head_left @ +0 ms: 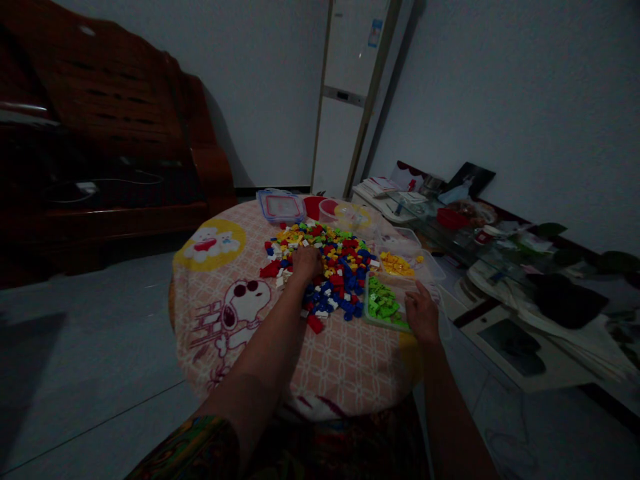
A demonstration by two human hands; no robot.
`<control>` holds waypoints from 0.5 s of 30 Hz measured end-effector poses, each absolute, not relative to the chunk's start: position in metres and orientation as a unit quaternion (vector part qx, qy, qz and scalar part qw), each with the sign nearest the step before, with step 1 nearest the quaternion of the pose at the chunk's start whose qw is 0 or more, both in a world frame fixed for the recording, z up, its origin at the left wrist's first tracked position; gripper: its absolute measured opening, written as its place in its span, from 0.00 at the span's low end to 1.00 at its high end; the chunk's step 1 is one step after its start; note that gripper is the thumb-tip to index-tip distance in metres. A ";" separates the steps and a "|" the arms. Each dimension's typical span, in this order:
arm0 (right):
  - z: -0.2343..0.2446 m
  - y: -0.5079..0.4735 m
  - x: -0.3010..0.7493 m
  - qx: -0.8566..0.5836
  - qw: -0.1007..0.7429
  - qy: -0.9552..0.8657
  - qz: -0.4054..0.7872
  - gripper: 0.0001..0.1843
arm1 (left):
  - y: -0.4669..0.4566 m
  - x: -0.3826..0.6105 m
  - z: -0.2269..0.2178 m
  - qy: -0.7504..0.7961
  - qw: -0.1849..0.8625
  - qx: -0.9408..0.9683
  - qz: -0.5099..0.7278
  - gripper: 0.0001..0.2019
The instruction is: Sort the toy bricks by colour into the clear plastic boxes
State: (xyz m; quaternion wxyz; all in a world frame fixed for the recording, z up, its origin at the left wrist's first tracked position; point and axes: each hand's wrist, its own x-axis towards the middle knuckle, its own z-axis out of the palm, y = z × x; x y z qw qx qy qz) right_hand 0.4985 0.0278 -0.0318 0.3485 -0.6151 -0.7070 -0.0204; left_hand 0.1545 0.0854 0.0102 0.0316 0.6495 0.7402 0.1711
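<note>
A heap of small toy building bricks (345, 263) in red, blue, yellow, white and green is spread over the round table. My left hand (307, 262) reaches into the heap's left part with its fingers curled down among the bricks; whatever lies under the fingertips is hidden. To the right of the heap, a clear plastic container (385, 325) holds green bricks (383, 300). Over this container's right side is my right hand (423, 311), its fingers bent together; I cannot make out what is between them. Yellow bricks (397, 264) lie in another clear container just behind.
A patterned cloth (345, 373) covers the table. At its far side stand a blue-edged clear box (281, 207), a red dish (314, 205) and a round clear tub (329, 210). A cluttered low cabinet (480, 260) is to the right, a wooden bench (115, 133) to the left.
</note>
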 end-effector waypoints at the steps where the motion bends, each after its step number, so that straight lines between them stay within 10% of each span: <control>1: -0.032 0.028 0.498 -0.617 0.344 -0.707 -0.018 0.19 | 0.085 0.155 0.011 0.740 0.039 0.648 0.176 0.16; 15: -0.034 0.028 0.499 -0.611 0.355 -0.707 -0.035 0.18 | 0.085 0.148 0.008 0.736 0.061 0.646 0.193 0.16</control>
